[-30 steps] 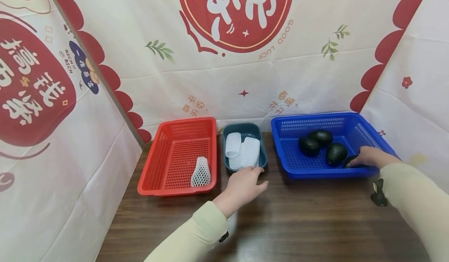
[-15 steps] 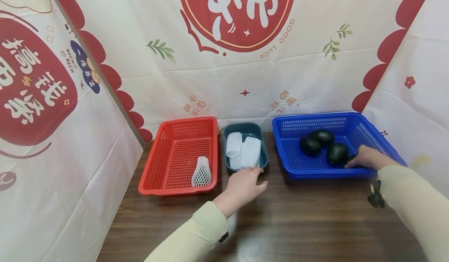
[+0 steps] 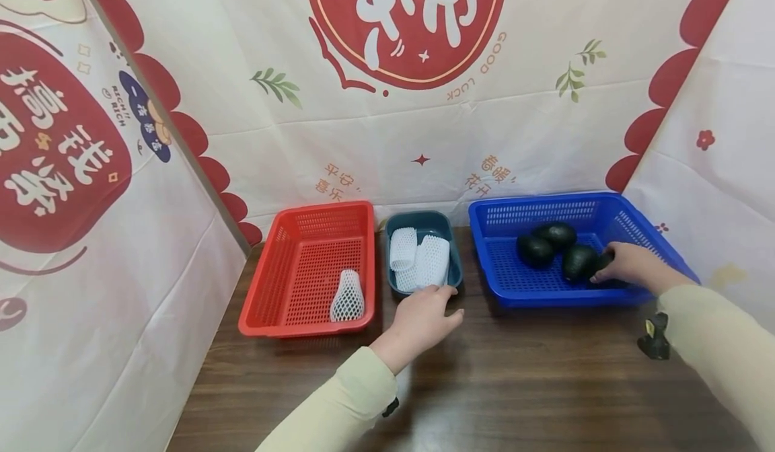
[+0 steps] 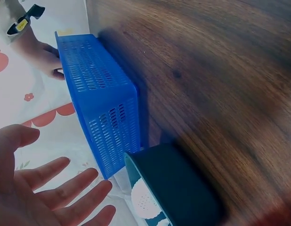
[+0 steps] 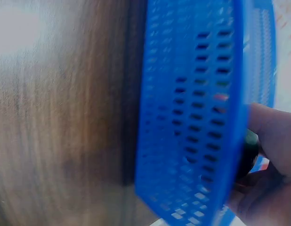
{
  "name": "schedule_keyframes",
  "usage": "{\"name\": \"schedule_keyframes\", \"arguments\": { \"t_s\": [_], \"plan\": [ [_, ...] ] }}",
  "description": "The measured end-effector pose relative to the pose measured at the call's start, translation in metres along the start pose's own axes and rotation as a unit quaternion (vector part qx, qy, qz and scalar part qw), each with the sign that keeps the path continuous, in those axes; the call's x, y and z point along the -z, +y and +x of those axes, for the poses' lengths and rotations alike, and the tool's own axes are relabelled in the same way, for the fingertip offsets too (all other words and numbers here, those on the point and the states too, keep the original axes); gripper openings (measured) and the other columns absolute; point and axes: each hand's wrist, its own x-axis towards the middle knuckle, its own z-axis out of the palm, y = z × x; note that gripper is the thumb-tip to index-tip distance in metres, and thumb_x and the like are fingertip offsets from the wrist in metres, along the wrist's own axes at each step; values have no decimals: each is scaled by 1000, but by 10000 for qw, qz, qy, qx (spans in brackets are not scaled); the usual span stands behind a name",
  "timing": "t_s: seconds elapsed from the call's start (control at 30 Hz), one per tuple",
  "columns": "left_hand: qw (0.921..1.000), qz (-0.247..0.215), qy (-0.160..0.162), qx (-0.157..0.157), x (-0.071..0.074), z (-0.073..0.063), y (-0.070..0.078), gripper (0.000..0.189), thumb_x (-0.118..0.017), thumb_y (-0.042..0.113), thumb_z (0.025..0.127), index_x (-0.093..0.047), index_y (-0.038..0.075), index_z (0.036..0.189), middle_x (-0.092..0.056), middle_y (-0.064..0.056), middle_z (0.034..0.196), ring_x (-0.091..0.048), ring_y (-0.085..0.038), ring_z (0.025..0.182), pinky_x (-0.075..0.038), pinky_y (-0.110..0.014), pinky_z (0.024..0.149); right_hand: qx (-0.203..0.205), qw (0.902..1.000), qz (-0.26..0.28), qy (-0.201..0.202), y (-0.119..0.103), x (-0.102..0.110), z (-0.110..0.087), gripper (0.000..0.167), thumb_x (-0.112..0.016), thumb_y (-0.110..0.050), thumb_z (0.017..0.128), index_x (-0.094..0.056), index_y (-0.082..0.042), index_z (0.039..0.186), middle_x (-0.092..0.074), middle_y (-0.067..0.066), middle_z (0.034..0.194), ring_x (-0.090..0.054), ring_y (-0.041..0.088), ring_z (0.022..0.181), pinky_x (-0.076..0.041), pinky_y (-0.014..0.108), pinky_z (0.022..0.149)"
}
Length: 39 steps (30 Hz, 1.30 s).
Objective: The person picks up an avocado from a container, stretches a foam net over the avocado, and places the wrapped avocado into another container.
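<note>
In the head view my right hand (image 3: 636, 266) reaches into the blue basket (image 3: 545, 298) and grips a dark green avocado (image 3: 601, 264), mostly hidden by the fingers. Beside it lie three more avocados (image 3: 579, 262). The right wrist view shows the dark avocado (image 5: 249, 151) between thumb and fingers, just behind the basket wall. My left hand (image 3: 420, 321) hovers at the near edge of the small teal basket (image 3: 453, 274), fingers spread and holding nothing. White foam net sleeves (image 3: 432, 262) lie in that teal basket. In the left wrist view the left palm (image 4: 51, 195) faces the camera.
On the left stands a red basket (image 3: 257, 324) with a white foam net sleeve (image 3: 348, 297) in it; whether it covers a fruit is hard to tell. All baskets stand on a brown wooden table (image 3: 502, 378), with a printed cloth (image 3: 387, 122) behind.
My right hand has risen slightly and shifted left within the blue basket, bringing the gripped avocado up a little. The left hand has stayed nearly still.
</note>
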Motion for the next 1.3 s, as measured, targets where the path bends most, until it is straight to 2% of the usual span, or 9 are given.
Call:
{"name": "schedule_keyframes", "arguments": {
  "t_s": [0.37, 0.63, 0.97, 1.3],
  "plan": [
    [9996, -224, 13, 177, -2, -3, -4, 43, -58, 47, 94, -63, 20, 128, -64, 1, 123, -61, -14, 108, -51, -33, 87, 264, 9993, -57, 258, -50, 14, -10, 80, -80, -49, 75, -52, 13, 117, -59, 32, 101, -54, 45, 88, -46, 64, 75],
    [9989, -450, 12, 97, -3, -7, -11, 43, -59, 46, 93, -63, 20, 128, -64, 1, 122, -60, -13, 109, -50, -33, 89, 607, 9967, -22, 530, -85, 15, -26, 77, -79, -52, 76, -55, 9, 115, -63, 26, 99, -57, 39, 86, -49, 56, 73],
    [9968, -775, 162, 135, -6, -9, -14, 39, -62, 41, 93, -65, 20, 125, -65, 3, 119, -60, -10, 107, -49, -30, 89, 942, 9932, 288, 621, -129, 2, -43, 86, -76, -57, 76, -52, 8, 127, -57, 34, 117, -57, 43, 97, -49, 56, 76],
    [9949, -976, 43, 231, -14, -12, -16, 47, -73, 45, 84, -65, 20, 124, -67, 6, 112, -60, -9, 106, -49, -28, 88, 1268, 9874, 625, 713, -171, -29, -58, 79, -77, -57, 75, -55, 3, 123, -61, 26, 119, -58, 41, 106, -46, 57, 86]
  ]
}}
